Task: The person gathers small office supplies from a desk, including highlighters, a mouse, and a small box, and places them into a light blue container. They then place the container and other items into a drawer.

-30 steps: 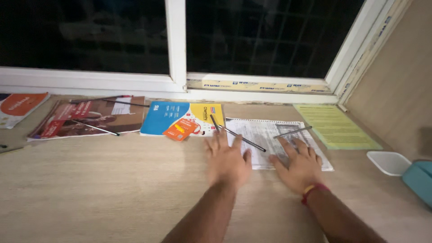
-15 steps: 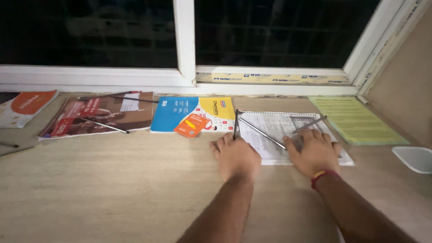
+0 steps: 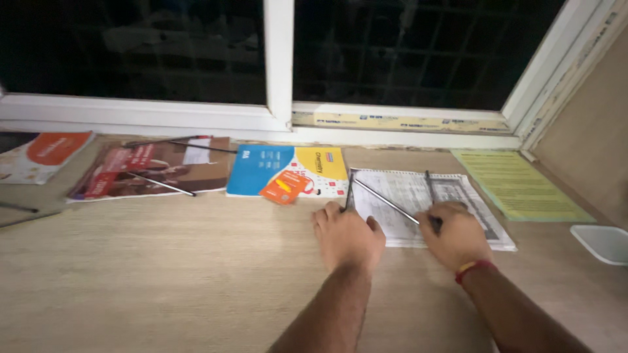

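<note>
While both hands rest on the white printed sheet [image 3: 451, 202], the work looks to be the lining-up of thin metal rods on that paper. The left hand [image 3: 347, 234] lies loosely curled at the sheet's left edge, its fingertips at the near end of 1 rod [image 3: 348, 191]; whether it pinches it I cannot tell. The right hand [image 3: 458, 234] is closed over the near ends of 2 more, a slanted rod [image 3: 386, 201] and an upright rod [image 3: 429, 186]. The next move, I judge, calls for small sliding nudges without shifting the paper. Just left lies a blue-and-yellow book [image 3: 288, 170], right a green sheet [image 3: 520, 186] and white tray [image 3: 605, 242]; the wooden desk [image 3: 163, 274] in front gives room.
</note>
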